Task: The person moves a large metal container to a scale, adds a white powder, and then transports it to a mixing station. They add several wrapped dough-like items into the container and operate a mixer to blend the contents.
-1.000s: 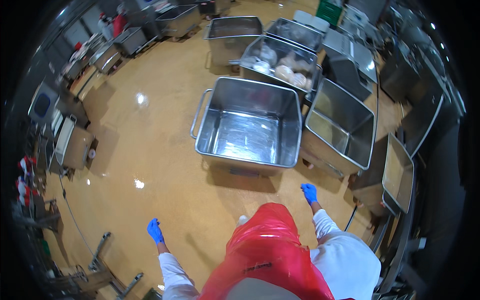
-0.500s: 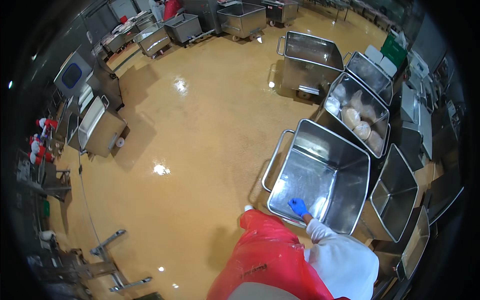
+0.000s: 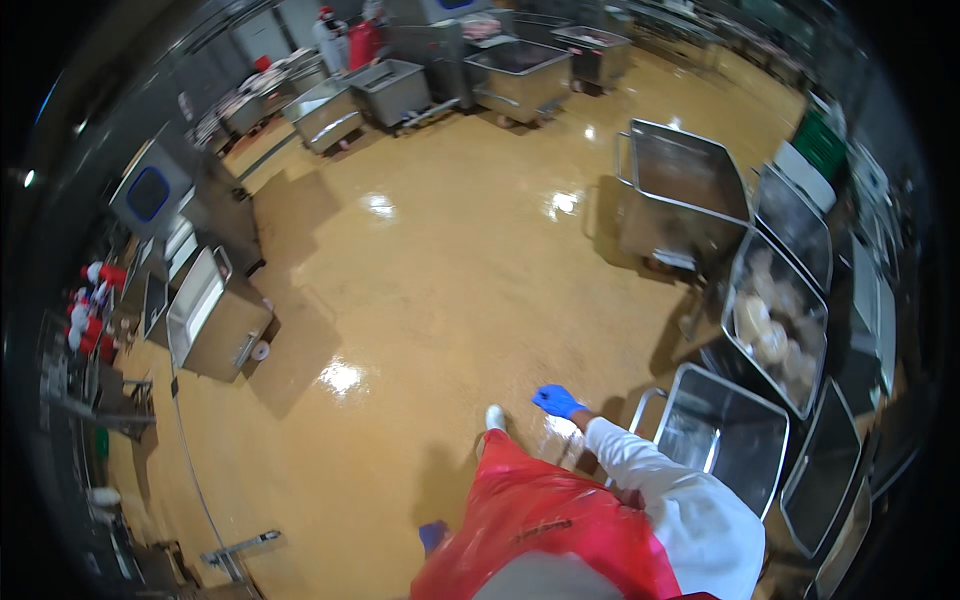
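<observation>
My right hand (image 3: 558,401), in a blue glove and a white sleeve, is held out over the floor in front of my red apron (image 3: 540,490). Its fingers are curled in, and nothing shows in them. Nearest to it, on the right, stands a deep steel tub cart (image 3: 722,435) with a tubular handle; the hand is apart from it. At the left edge of the apron a bit of blue glove, my left hand (image 3: 433,537), peeks out. Its fingers are hidden, so I cannot tell what it does. One white boot (image 3: 495,417) shows ahead of the apron.
On the right, a steel cart (image 3: 775,325) holds several pale, plastic-wrapped bundles. A larger steel cart (image 3: 685,190) stands beyond it. Another cart (image 3: 222,315) is at the left by a machine (image 3: 160,190). More carts line the far side, with co-workers (image 3: 345,42). The yellow floor (image 3: 430,290) shines as if wet.
My right hand has moved left, from over the near steel cart to over the floor. The carts now appear farther right and lower in view. A bit of my left glove has come into view.
</observation>
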Motion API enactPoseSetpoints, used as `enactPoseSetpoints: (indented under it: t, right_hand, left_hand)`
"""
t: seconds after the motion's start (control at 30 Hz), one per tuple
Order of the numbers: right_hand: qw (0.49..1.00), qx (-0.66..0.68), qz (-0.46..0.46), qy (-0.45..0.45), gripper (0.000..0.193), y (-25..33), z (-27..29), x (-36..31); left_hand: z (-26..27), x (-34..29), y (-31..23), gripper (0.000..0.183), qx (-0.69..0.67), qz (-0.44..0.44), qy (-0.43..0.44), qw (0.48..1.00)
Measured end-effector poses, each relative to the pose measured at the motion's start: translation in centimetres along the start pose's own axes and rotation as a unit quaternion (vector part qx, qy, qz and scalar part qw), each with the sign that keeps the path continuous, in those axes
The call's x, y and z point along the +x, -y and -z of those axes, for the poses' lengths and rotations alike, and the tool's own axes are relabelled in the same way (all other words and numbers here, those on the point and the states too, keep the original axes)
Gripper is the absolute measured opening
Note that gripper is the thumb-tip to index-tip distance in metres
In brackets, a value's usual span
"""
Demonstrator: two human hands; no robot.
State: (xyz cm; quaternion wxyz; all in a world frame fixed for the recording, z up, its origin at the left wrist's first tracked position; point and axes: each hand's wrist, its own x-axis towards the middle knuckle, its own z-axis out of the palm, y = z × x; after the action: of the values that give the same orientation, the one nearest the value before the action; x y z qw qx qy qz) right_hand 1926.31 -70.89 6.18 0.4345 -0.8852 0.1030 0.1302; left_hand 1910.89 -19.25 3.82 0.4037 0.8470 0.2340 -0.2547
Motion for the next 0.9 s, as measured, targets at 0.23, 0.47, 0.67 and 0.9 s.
enactPoseSetpoints:
  t: [0.23,0.47,0.67,0.9]
  right_hand:
    - [0.964,-0.21,-0.151,0.06,0.049,-13.1,6.1,7.5]
    - [0.947,-0.099,-0.267,-0.148,0.036,-24.5,12.3,8.9]
    - [0.963,0.07,-0.249,-0.077,0.028,-24.5,16.0,18.6]
    - [0.779,0.429,-0.422,-0.174,0.022,-24.7,34.2,41.5]
  left_hand:
    - [2.4,22.6,-18.0,0.021,-0.041,-0.156,-0.062,0.985]
    - [-2.4,37.6,-45.3,0.036,0.049,-0.11,0.069,0.99]
    - [-6.4,46.6,-62.5,0.038,0.201,-0.149,0.043,0.967]
    - [-14.3,53.7,-82.4,0.039,0.26,-0.247,0.096,0.928]
